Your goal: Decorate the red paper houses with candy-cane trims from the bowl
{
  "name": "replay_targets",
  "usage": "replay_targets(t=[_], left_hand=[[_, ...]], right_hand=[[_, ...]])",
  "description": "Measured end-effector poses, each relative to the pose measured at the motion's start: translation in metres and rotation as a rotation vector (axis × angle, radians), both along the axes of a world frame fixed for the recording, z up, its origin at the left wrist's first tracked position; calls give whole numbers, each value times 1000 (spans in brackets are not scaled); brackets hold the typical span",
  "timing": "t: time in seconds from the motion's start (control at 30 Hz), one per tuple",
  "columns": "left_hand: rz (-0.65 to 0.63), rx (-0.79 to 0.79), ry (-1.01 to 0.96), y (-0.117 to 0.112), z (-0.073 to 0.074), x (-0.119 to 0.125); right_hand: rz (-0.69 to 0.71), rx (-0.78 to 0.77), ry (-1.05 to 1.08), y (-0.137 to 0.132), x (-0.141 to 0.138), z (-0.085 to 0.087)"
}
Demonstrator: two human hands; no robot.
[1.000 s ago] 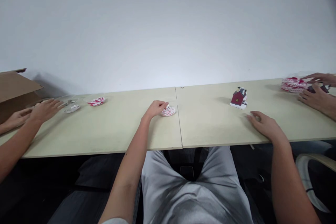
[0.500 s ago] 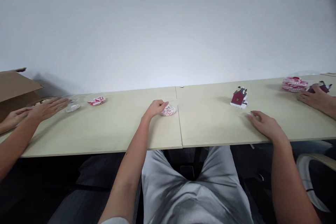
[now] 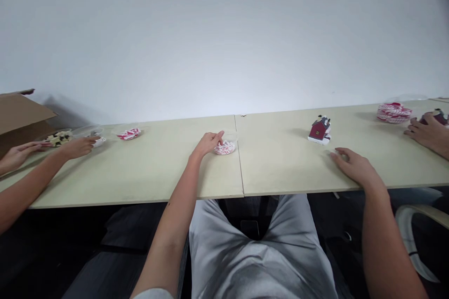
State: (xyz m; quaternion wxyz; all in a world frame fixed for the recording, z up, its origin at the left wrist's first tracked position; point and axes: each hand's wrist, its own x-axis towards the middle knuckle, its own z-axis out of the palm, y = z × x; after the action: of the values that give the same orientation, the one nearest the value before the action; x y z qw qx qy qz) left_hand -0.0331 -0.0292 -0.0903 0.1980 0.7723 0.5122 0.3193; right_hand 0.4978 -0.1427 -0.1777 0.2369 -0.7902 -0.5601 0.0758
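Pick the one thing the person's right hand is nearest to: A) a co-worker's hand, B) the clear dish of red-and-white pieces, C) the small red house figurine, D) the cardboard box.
C: the right hand rests on the tabletop just short of the small red house figurine, not touching it.

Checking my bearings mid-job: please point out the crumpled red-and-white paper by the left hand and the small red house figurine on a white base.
Crumpled red-and-white paper (image 3: 225, 148): head view, point on its middle.
Small red house figurine (image 3: 318, 130): head view, point on its red front wall.
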Motion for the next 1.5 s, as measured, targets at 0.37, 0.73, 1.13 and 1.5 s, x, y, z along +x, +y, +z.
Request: replay_targets(t=[0.37, 0.73, 1.13, 1.5], left_hand=[[-45, 51, -11, 7, 2, 0], [-60, 299, 190, 14, 0, 10], [-21, 366, -230, -5, 10, 13], [-209, 173, -374, -85, 9, 21]], right_hand=[[85, 433, 147, 13, -15, 20], [31, 510, 329, 118, -19, 38], [197, 494, 83, 105, -57, 21], [506, 326, 46, 43, -138, 44]])
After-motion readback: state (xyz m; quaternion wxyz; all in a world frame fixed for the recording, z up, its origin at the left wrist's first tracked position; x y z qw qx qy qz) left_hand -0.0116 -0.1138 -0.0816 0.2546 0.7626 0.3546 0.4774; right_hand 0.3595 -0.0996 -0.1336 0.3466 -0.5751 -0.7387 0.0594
